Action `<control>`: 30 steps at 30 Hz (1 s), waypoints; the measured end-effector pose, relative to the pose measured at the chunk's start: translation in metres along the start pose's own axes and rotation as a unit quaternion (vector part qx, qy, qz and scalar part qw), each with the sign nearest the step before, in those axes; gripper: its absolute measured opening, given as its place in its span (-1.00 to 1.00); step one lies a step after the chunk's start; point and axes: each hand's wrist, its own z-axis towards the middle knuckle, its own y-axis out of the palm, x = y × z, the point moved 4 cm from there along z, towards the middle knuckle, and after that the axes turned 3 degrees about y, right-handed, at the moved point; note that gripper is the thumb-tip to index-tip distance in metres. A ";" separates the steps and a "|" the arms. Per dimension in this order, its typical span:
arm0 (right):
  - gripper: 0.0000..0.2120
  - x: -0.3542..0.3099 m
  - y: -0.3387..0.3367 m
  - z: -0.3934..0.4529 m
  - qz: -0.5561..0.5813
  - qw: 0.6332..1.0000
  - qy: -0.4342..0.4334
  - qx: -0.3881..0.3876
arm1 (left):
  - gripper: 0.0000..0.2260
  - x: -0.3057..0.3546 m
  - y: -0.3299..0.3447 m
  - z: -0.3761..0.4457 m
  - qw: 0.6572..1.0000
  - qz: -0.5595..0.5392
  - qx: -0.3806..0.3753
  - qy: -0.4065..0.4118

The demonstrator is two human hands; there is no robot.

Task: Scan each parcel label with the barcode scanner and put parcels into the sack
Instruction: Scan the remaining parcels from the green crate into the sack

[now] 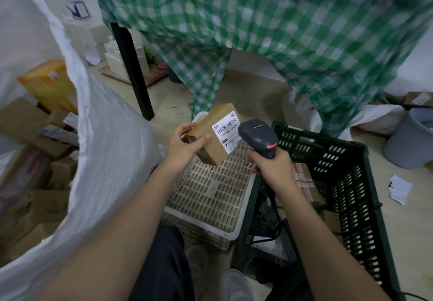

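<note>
my left hand fingers wrap the parcel, label tilted up-right toward the scanner clenched just right of it in my right hand, sack gaping further left.

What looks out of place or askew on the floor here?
A torn scrap of white paper lies loose on the floor right of the green crate. Otherwise nothing stands out.
</note>
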 end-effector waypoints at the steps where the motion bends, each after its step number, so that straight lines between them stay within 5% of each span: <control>1: -0.84 -0.004 -0.001 -0.005 0.011 1.000 -0.004 0.013 | -0.56 0.010 0.001 -0.009 1.000 -0.009 0.009 0.009; 9: -0.90 -0.090 -0.025 -0.065 0.133 0.982 -0.103 0.081 | -0.66 0.111 -0.029 -0.092 0.985 -0.056 0.051 0.153; 16: -0.83 -0.162 0.008 -0.106 0.136 0.977 -0.158 0.051 | -0.71 0.189 -0.122 -0.150 0.959 -0.031 0.129 0.250; 26: -0.79 -0.184 0.102 -0.111 0.055 0.987 -0.153 -0.006 | -0.63 0.157 -0.288 -0.153 0.917 -0.022 0.352 0.184; 28: -0.79 -0.183 0.113 -0.108 0.049 0.987 -0.150 -0.012 | -0.52 0.132 -0.301 -0.129 0.949 0.100 0.291 0.072; 30: -0.81 -0.180 0.119 -0.104 0.027 0.988 -0.151 -0.023 | -0.39 0.100 -0.301 -0.113 0.946 0.281 0.141 -0.083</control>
